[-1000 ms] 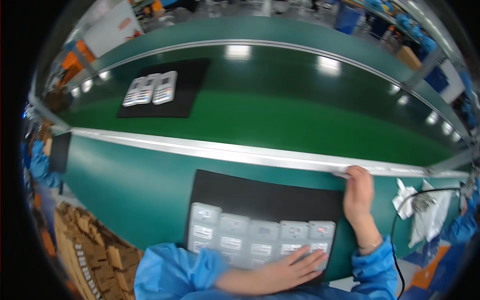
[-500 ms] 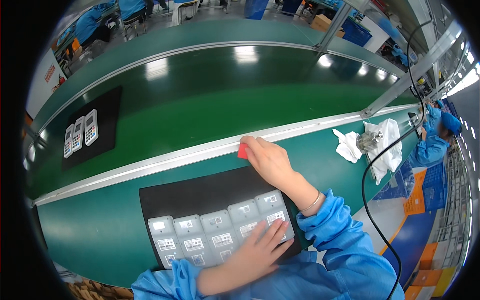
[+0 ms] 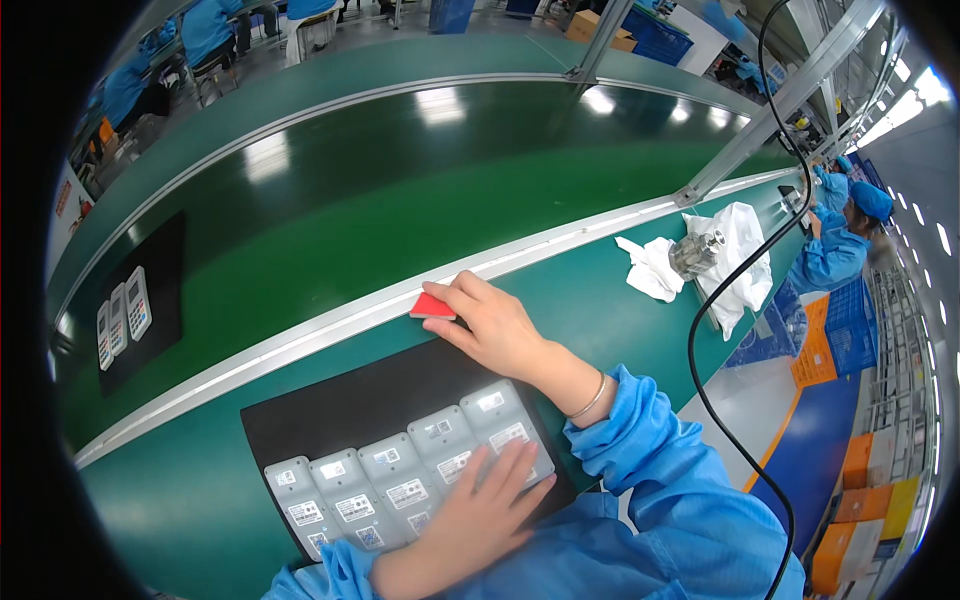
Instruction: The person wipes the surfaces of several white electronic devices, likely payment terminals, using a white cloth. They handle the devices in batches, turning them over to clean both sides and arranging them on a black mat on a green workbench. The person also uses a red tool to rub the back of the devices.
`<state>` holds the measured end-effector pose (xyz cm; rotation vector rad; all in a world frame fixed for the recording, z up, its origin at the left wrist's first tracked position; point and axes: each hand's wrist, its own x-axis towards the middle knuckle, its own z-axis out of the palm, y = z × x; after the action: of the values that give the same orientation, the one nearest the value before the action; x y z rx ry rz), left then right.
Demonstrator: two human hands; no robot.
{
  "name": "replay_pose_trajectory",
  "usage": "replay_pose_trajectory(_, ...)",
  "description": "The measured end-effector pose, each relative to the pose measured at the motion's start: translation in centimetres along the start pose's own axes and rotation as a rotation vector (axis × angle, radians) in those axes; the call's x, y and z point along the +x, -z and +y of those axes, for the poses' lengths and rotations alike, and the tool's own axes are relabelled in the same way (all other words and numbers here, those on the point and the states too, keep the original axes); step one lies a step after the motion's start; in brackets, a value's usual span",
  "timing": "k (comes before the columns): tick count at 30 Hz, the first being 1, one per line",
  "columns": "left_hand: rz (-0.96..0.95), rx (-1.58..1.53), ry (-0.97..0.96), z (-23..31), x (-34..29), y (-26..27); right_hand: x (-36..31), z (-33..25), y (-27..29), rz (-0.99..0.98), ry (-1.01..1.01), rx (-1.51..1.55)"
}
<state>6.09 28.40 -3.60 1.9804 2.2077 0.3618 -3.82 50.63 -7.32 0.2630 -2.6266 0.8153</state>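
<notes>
Fingers (image 3: pixel 448 295) of the right hand (image 3: pixel 497 328), in the head view, are pinched narrow on a red block (image 3: pixel 432 306); those of the left hand (image 3: pixel 465 535) are spread, palm down, and seem to hold nothing.

As for how far things have got, I'd judge the laying-out done; five devices (image 3: pixel 387 475) lie side by side on the black mat (image 3: pixel 350 405) in a slanting row, backs and labels up; the block is in hand, yet on none of them; whether anything has been done to those backs, or how much is left, I can't make out from here. Three more devices (image 3: pixel 118 320) lie keypads up on a second mat (image 3: pixel 165 265), past the silver rail (image 3: pixel 330 325), well apart from both hands.

Where the block sits is plainer: index finger above, thumb below, red face showing between; it is near the rail along the far edge of the tabletop (image 3: pixel 590 310), beyond the black mat and clear of the row; whether it touches the rail I cannot tell. Left fingers lie over the lower part of the rightmost device, near its neighbour too; they are blurred, so touching or just above, I can't say.
</notes>
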Motion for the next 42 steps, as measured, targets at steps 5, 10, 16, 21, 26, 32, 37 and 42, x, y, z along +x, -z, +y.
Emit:
replay_pose_trajectory(5, -0.018, 0.014, -0.01, 0.0, -0.2, -0.2, 0.1, -1.0, 1.2, -0.02, -0.02, 0.023)
replay_pose_trajectory(10, 0.014, -0.076, 0.028, 0.3, -0.2, -0.4, 0.0, -1.2, 0.8, 0.03, -0.003, -0.02)
replay_pose_trajectory(16, 0.012, -0.116, 0.063, 0.9, 0.2, 0.0, 0.4, -0.4, 0.2, 0.256, 0.077, 0.062)
replay_pose_trajectory(21, -0.003, -0.14, 0.071, 1.2, 0.6, 0.1, -0.1, 0.7, -1.6, 0.057, -0.002, 0.008)
replay_pose_trajectory(26, 0.021, -0.107, 0.091, 1.6, 0.4, 0.0, -0.1, -0.3, -1.8, 0.018, 0.039, -0.052)
replay_pose_trajectory(32, 0.056, -0.081, 0.083, 2.3, 1.0, 0.2, -0.6, 0.0, -1.6, 0.042, 0.038, -0.117)
replay_pose_trajectory(37, 0.044, -0.07, 0.111, 2.5, 1.2, 1.2, -0.4, -0.5, -1.4, -0.01, 0.021, -0.128)
replay_pose_trajectory(42, -0.021, 0.042, 0.069, 1.4, 0.5, 0.8, -2.0, -0.9, -0.5, 0.06, -0.018, -0.115)
